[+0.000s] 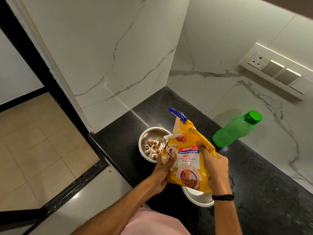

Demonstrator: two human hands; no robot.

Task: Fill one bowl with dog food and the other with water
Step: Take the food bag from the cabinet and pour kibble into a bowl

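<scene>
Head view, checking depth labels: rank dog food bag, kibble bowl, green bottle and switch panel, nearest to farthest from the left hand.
1. Dog food bag, gripped by the left hand.
2. Kibble bowl, just beyond the hand.
3. Green bottle, to the right, by the wall.
4. Switch panel, up on the right wall.

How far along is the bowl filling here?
Begun: the far bowl holds only a few kibble pieces. In hand: left hand and right hand grip the dog food bag, torn mouth by that bowl. Left: more food, then water; the near bowl is mostly hidden, and the green bottle stands capped.
</scene>
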